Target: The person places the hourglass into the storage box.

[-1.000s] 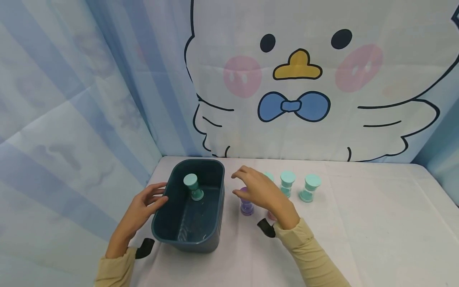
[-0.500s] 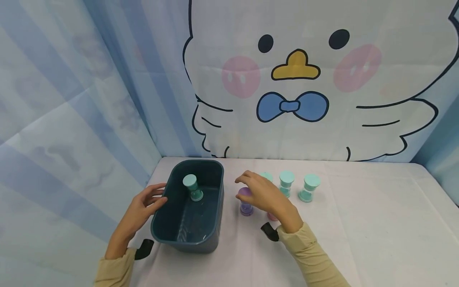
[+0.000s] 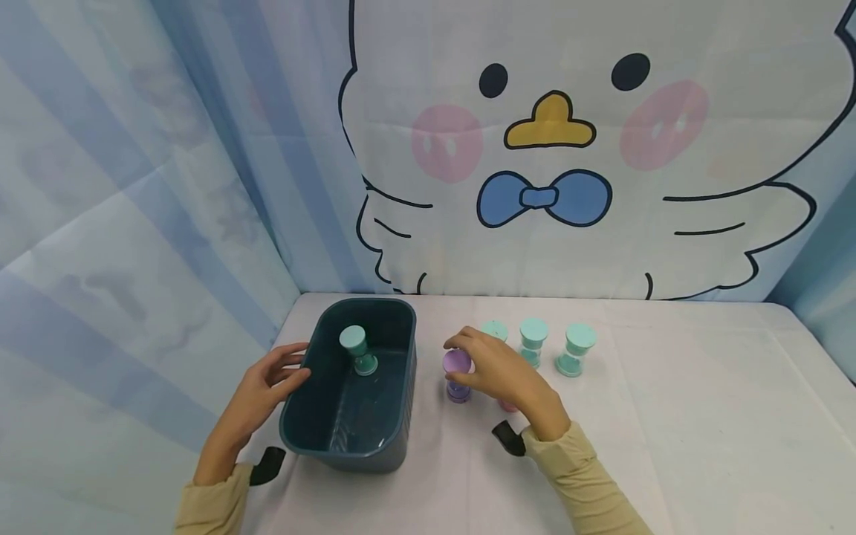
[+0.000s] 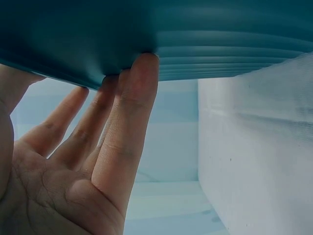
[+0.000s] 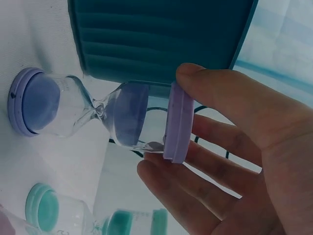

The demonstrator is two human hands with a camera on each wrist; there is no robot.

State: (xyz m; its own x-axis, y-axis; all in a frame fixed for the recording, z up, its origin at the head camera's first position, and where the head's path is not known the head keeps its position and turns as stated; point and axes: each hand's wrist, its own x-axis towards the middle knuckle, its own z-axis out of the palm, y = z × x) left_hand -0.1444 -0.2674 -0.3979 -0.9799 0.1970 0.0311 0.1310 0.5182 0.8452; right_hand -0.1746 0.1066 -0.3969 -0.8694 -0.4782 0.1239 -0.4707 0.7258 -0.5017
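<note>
My left hand (image 3: 261,390) rests against the left side of a dark teal bin (image 3: 377,461); in the left wrist view its straight fingers (image 4: 127,117) touch the bin's outer wall (image 4: 230,34). A mint-green hourglass (image 3: 354,340) stands inside the bin. Right of the bin, a purple hourglass (image 3: 458,361) is upright on the table. My right hand (image 3: 501,371) has thumb and fingers around its top cap. In the right wrist view, the thumb presses the edge of the purple cap (image 5: 179,122), with the other fingers curved along its far side.
Mint-green hourglasses stand behind and right of my right hand: one partly covered (image 3: 495,330), one in the middle (image 3: 533,342), one farthest right (image 3: 576,349). A pink hourglass (image 3: 508,406) is mostly hidden under the right wrist. A printed curtain (image 3: 548,245) backs the table.
My right hand has come slightly down and to the right, its thumb and fingers drawing in around the purple cap. The left hand has stayed on the bin.
</note>
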